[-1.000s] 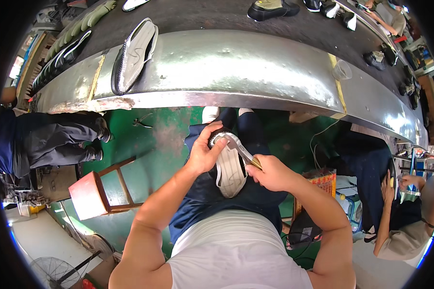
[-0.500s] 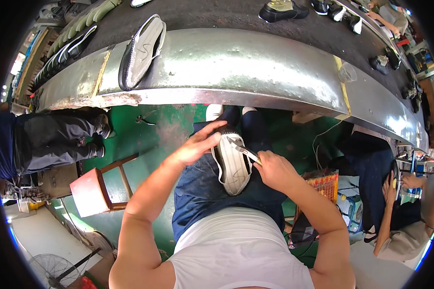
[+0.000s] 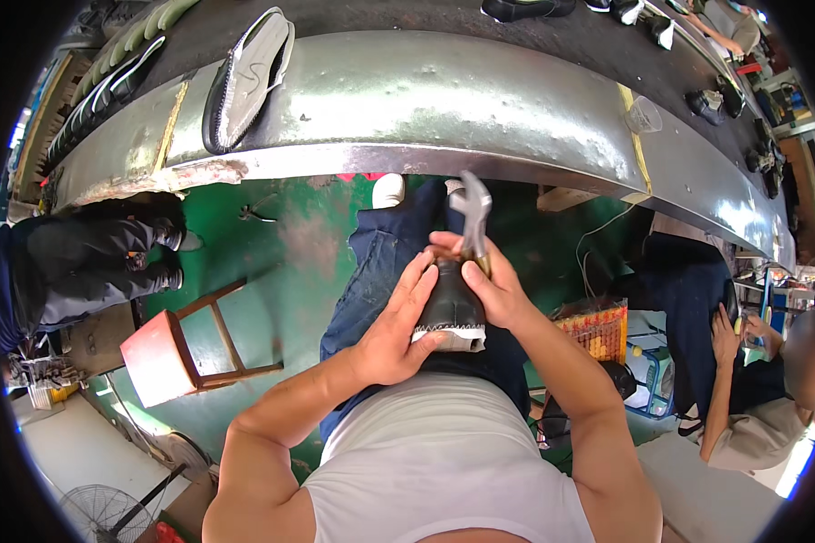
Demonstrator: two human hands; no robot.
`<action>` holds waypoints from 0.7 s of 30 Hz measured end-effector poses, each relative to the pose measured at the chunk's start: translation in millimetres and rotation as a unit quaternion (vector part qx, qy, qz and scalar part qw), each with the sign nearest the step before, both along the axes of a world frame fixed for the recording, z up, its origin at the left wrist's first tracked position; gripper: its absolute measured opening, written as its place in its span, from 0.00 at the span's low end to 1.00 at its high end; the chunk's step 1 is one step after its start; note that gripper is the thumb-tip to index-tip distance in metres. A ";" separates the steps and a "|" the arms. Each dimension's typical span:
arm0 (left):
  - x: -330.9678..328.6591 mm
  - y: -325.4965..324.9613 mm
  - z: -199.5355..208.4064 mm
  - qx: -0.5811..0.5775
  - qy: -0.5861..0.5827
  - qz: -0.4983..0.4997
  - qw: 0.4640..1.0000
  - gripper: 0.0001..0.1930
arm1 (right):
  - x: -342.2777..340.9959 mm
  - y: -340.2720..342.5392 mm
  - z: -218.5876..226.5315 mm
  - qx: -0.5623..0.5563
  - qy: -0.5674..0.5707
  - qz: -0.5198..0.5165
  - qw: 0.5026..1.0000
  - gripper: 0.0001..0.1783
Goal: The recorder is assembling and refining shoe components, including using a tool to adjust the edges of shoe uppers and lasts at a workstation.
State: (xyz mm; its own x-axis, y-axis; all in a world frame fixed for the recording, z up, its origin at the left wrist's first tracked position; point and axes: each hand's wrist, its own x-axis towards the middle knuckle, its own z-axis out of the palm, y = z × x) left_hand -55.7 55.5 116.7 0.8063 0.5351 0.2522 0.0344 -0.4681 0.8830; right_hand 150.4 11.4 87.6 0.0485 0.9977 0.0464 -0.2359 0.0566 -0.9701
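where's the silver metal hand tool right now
In the head view, right of centre, the silver metal hand tool is in the right hand, above and right of the black shoe with white stitching.

Glare on metal ledge (image 3: 407, 90) (slight blur on hammer (image 3: 474, 215)), dark corners.

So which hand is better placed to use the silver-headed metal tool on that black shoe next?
Probably your right hand: it grips the silver-headed metal tool at the far end of the black shoe. Your left hand shows no tool and lies against the shoe's left side.
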 end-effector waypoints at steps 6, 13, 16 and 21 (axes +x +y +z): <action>-10.1 -20.0 3.9 0.057 0.017 0.119 0.991 0.42 | -6.8 4.3 7.7 -0.034 -0.069 0.052 0.996 0.14; -21.0 -27.7 -1.8 0.033 0.012 0.144 0.989 0.41 | -18.0 17.1 34.1 -0.034 -0.203 0.045 0.978 0.12; -11.3 -14.0 -9.1 0.026 0.022 0.198 0.980 0.37 | -15.2 39.0 22.0 -0.079 -0.226 0.015 0.971 0.14; -3.4 -16.9 -66.9 -0.207 0.011 0.165 0.964 0.38 | 4.2 34.3 -4.0 -0.163 -0.289 -0.023 0.943 0.27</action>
